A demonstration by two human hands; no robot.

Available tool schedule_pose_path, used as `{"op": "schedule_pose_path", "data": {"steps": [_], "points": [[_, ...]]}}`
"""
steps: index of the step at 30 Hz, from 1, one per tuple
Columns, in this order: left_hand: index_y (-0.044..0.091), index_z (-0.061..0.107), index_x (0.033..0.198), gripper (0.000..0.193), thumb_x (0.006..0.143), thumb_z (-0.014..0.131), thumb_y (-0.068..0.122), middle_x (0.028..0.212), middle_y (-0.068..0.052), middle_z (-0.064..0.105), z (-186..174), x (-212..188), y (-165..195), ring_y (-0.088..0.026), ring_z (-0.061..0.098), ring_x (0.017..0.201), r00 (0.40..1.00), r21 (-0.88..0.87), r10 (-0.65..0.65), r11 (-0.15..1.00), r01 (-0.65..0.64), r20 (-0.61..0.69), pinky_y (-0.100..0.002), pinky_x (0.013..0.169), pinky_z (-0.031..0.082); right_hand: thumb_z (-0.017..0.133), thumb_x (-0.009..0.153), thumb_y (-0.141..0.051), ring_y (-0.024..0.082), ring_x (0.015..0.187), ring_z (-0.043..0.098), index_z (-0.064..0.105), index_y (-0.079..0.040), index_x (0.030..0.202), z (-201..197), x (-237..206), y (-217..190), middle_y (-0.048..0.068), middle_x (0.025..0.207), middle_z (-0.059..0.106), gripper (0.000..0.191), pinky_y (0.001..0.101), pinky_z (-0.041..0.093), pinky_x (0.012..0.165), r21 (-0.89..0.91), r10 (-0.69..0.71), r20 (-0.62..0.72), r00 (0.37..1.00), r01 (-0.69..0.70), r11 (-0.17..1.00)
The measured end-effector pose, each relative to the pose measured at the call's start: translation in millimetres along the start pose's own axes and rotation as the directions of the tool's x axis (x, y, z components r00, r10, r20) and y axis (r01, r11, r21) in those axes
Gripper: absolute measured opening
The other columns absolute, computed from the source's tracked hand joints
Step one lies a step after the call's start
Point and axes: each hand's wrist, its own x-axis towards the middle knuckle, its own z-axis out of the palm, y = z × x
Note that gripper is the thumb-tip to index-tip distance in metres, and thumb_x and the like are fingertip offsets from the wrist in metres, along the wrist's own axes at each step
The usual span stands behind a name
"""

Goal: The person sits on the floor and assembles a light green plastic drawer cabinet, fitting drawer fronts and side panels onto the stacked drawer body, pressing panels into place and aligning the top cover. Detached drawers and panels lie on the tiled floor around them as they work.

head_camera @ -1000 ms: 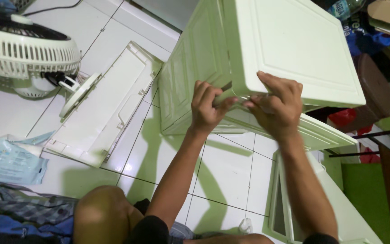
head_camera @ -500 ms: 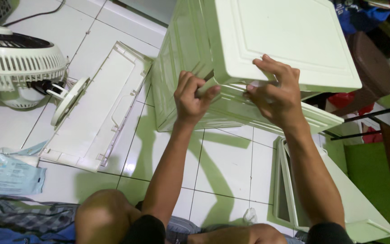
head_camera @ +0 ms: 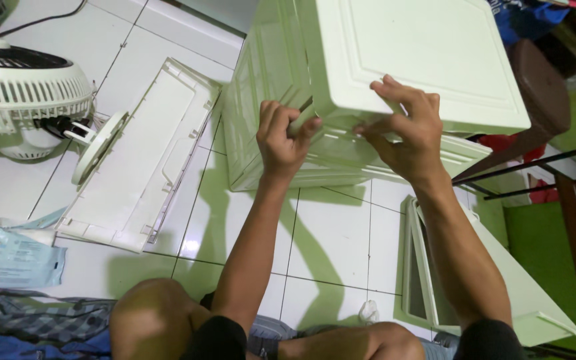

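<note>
Cabinet [head_camera: 421, 60], pale green plastic, stood on the tiled floor [head_camera: 331, 233]. Left hand [head_camera: 281, 137] fingers were curled tight round a thin dark tool at its near corner edge; right hand [head_camera: 405, 127] fingers were spread wide on the top edge. Loose panel [head_camera: 141, 160] lay left, drawer [head_camera: 501, 293] right, bare tiles between.

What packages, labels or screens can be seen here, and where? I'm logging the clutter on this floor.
Flat light-blue plastic packet: lying on the white tiled floor at the left edge, below the white fan; rectangular, with a white label patch and dark print.
No screens or signs are in view.
</note>
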Motion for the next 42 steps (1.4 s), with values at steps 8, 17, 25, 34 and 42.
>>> {"op": "schedule_pose_path", "data": {"steps": [8, 17, 25, 34, 42], "points": [[0.008, 0.059, 0.091, 0.046, 0.093, 0.076, 0.05, 0.084, -0.004, 0.051, -1.1, 5.6, 7.6, -0.024, 0.048, 0.082, 0.999, 0.012, 0.043, 0.999, -0.043, 0.008, -0.04, 0.071, 0.043, 0.105, 0.056, -0.065, 0.042, 0.152, 0.03, 0.028, -0.026, 0.16, 10.8, -25.3, 8.5, 0.021, 0.165, 0.021, 0.135, 0.0577, 0.031, 0.118, -0.3, -0.158, 0.156, 0.975, 0.199, 0.933], [0.014, 0.049, 0.139, 0.069, 0.088, 0.086, 0.044, 0.133, -0.007, 0.052, -52.8, -1.4, -41.3, -0.029, 0.053, 0.124, 0.926, 0.08, 0.243, 0.958, -0.276, 0.289, -0.044, 0.108, 0.046, 0.097, 0.069, -0.055, 0.036, 0.149, 0.032, 0.009, -0.031, 0.167, 29.8, -30.8, 27.1, 0.019, 0.162, 0.026, 0.134, 0.0515, 0.029, 0.114, -0.449, -0.198, 0.119, 0.973, 0.23, 0.863], [0.005, 0.061, 0.123, 0.051, 0.098, 0.078, 0.046, 0.111, -0.008, 0.059, -43.8, -21.2, -65.4, -0.027, 0.066, 0.097, 0.953, 0.316, 0.201, 0.91, -0.267, 0.227, -0.037, 0.078, 0.06, 0.103, 0.08, -0.047, 0.036, 0.148, 0.038, 0.022, -0.029, 0.163, 37.8, -8.1, 13.8, 0.018, 0.159, 0.032, 0.118, 0.052, 0.033, 0.112, -0.416, -0.145, 0.07, 0.987, 0.161, 0.895], [0.004, 0.049, 0.101, 0.056, 0.105, 0.055, 0.06, 0.091, -0.011, 0.057, -97.8, -63.2, -49.1, -0.025, 0.059, 0.065, 0.966, 0.179, 0.009, 0.982, -0.058, 0.259, -0.037, 0.055, 0.048, 0.074, 0.089, 0.004, 0.03, 0.129, 0.058, 0.043, -0.012, 0.156, 20.7, -7.2, 1.3, 0.011, 0.147, 0.057, 0.075, 0.0462, 0.042, 0.096, -0.41, -0.114, -0.027, 0.993, 0.093, 0.908], [0.004, 0.049, 0.098, 0.063, 0.104, 0.046, 0.068, 0.065, -0.007, 0.051, -148.0, -117.5, 17.2, -0.015, 0.053, 0.057, 0.912, 0.139, -0.392, 0.916, 0.375, 0.121, -0.034, 0.052, 0.041, 0.068, 0.078, 0.013, 0.026, 0.125, 0.06, 0.059, -0.01, 0.143, -0.1, -6.9, -48.6, 0.007, 0.132, 0.063, 0.069, 0.0423, 0.047, 0.092, -0.263, -0.042, -0.175, 0.984, -0.006, 0.965]]}}
